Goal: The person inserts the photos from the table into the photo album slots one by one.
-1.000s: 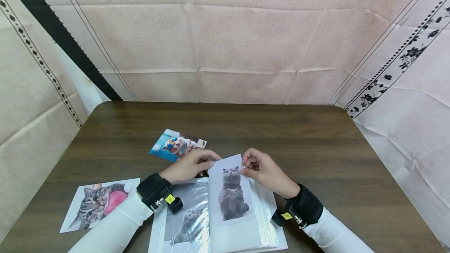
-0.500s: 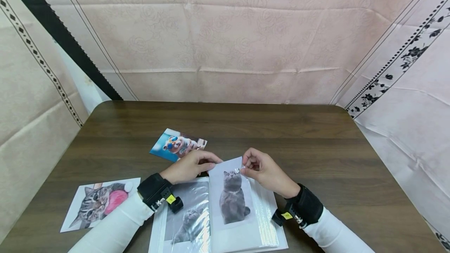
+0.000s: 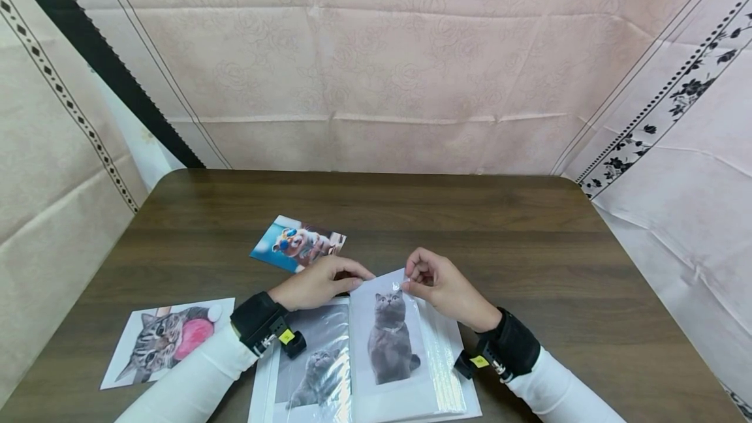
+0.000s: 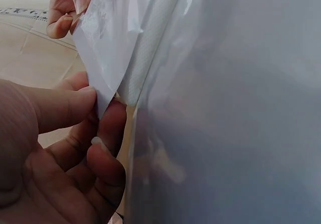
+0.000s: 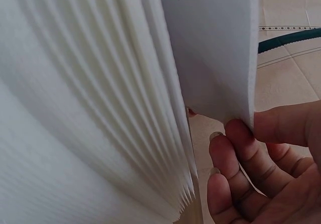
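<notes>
An open photo album (image 3: 267, 387) with clear sleeves lies at the table's front. A photo of a sitting grey cat (image 3: 390, 338) is mostly inside the right page's sleeve (image 3: 405, 403), its top edge sticking out. My left hand (image 3: 323, 281) pinches the photo's top left corner between thumb and fingers, seen close in the left wrist view as a pale paper corner (image 4: 105, 91). At the page's upper edge, my right hand (image 3: 440, 284) pinches the sleeve's corner; the right wrist view shows thumb and forefinger on the page edge (image 5: 220, 83).
The left page holds another grey cat photo (image 3: 314, 380) under shiny plastic. On the wooden table (image 3: 499, 227), a tabby cat photo (image 3: 164, 341) lies to the left, partly under my left sleeve. Behind my left hand lies a blue cartoon photo (image 3: 296, 240).
The grey cat photo has slid down into the right page's sleeve. My left hand has moved slightly down and right with it; my right hand has stayed in place.
</notes>
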Tool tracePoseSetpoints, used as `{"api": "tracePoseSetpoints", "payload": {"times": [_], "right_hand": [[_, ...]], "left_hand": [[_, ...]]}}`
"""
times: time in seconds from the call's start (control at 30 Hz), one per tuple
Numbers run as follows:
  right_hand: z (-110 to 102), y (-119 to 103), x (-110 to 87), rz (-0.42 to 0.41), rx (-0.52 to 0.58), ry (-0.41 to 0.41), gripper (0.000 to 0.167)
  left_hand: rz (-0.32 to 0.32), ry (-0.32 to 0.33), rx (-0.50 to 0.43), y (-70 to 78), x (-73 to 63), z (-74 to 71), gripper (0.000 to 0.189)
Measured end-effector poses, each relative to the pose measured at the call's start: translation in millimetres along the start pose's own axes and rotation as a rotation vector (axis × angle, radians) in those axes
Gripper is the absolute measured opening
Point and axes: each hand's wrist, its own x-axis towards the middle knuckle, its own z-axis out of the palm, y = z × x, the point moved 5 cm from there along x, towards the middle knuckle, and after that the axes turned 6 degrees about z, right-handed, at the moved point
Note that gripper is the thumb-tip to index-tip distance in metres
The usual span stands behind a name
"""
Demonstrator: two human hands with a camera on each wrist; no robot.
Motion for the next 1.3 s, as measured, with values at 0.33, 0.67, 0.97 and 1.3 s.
{"api": "tracePoseSetpoints", "payload": {"times": [0.33, 0.67, 0.97, 1.3], "right_hand": [[-0.1, 0.3, -0.5, 0.007, -0.003, 0.009, 0.015], [0.4, -1.4, -0.6, -0.008, -0.012, 0.014, 0.014], [0.8, -1.6, -0.9, -0.003, -0.011, 0.017, 0.014], [1.1, -2.1, -1.3, -0.008, -0.006, 0.016, 0.014]], "left_hand": [[0.028, -0.021, 0.006, 3.8, -1.7, 2.7, 0.026], [0.051, -0.06, 0.007, 5.9, -1.2, 5.6, 0.025], [0.087, -0.068, -0.018, 10.9, -0.1, 9.6, 0.027], [0.087, -0.078, -0.025, 12.1, -0.7, 12.2, 0.028]]}}
